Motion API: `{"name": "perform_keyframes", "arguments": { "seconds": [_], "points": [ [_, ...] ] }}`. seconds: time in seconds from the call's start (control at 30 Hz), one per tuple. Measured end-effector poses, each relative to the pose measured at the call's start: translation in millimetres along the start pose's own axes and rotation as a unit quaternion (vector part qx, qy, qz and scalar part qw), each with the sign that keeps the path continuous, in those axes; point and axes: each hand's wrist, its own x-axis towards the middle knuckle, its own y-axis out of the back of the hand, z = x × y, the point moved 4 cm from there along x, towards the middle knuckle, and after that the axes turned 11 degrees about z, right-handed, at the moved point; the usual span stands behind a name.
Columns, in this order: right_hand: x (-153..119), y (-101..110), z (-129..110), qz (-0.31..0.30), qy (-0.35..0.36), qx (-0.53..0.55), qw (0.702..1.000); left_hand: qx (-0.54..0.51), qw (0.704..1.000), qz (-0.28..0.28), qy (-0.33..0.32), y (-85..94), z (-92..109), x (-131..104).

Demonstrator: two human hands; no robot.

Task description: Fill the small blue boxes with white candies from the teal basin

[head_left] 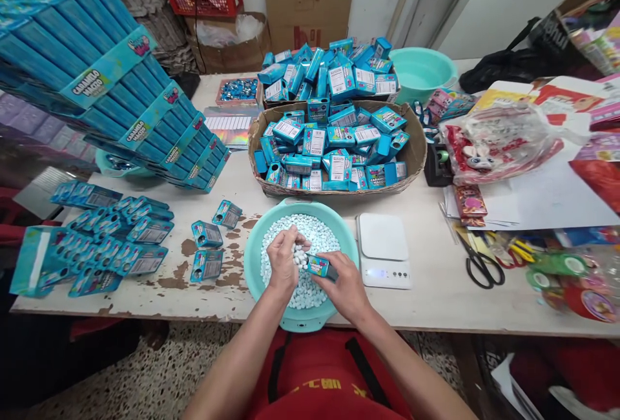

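Over a mint-green basin (252, 255) filled with small white candies (317, 229), my left hand (284, 258) is closed around a handful of those candies. My right hand (345, 281) grips a small blue box (318, 265) by its sides, tilted toward the candies in my left hand. The near end of the box touches or nearly touches the left fingers. Its opening is partly hidden. A white digital scale (383, 237) sits just right of the basin. Three blue boxes (206, 265) stand apart on the table to the left.
Behind the basin is a cardboard tray (419, 142) heaped with blue boxes, with another heap beyond. Rows of boxes (145, 229) and a tall stack of display packs (92, 64) occupy the left. Scissors (484, 265), tape rolls and plastic bags (504, 139) lie at right.
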Motion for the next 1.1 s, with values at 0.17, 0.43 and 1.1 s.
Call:
{"name": "perform_keyframes", "arguments": {
  "seconds": [0.17, 0.43, 1.1],
  "points": [
    [-2, -3, 2, -0.011, -0.012, 0.008, 1.000, -0.001, 1.000, -0.009, -0.025, 0.0, -1, -3],
    [-2, -4, -2, -0.006, -0.018, 0.000, 1.000, 0.005, 1.000, -0.022, -0.020, 0.3, -2, -6],
    [-6, 23, 22, 0.047, -0.083, 0.176, 0.980, 0.183, 0.974, -0.031, -0.129, 20.1, -13, 39]
  ]
}}
